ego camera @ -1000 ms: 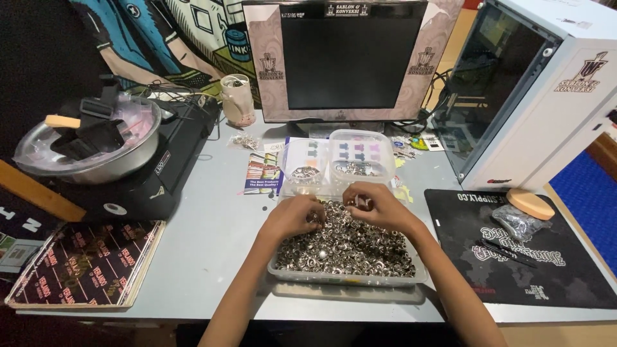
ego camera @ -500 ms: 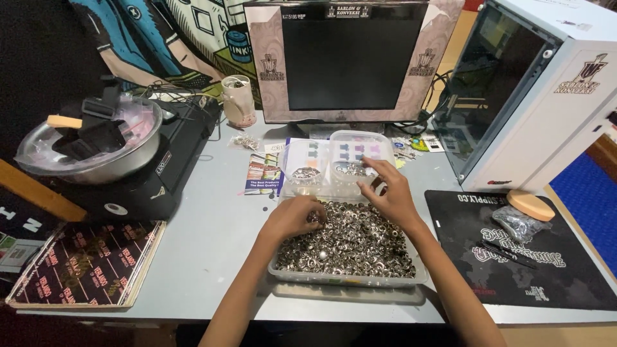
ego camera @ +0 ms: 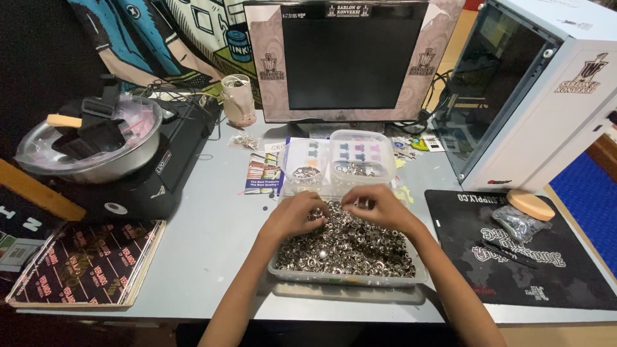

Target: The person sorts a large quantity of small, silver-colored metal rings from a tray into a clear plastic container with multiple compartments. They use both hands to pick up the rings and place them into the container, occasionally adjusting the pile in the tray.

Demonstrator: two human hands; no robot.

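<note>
Grey table point(ego camera: 212, 244) carries everything. Biggest item: white computer case point(ego camera: 546, 96) with a dark glass side, well off to the right of the right hand. Dark monitor point(ego camera: 347, 58) in a patterned frame stands straight beyond both hands. Far left of the left hand: steel bowl point(ego camera: 90, 151) sitting on a black appliance point(ego camera: 141, 193), plastic sheet over the bowl, black tool with a wooden handle inside. Black printed mat point(ego camera: 514, 257) lies right of the right hand, with a round tan pad point(ego camera: 531, 204) and a small clear bag of metal bits point(ego camera: 518, 223) on it. Directly under both hands: clear plastic tray point(ego camera: 347, 277) heaped with small silver metal rings point(ego camera: 350, 247). Just beyond the fingers, two smaller clear tubs point(ego camera: 340, 160) side by side, each with a few rings in the bottom. Left hand point(ego camera: 294, 217) rests palm down on the heap, fingers curled into the rings. Right hand point(ego camera: 379, 207) sits just beside it, fingertips pinched together over the pile; can't tell if a ring is actually held. Hands nearly touch at the tray's far edge.
</note>
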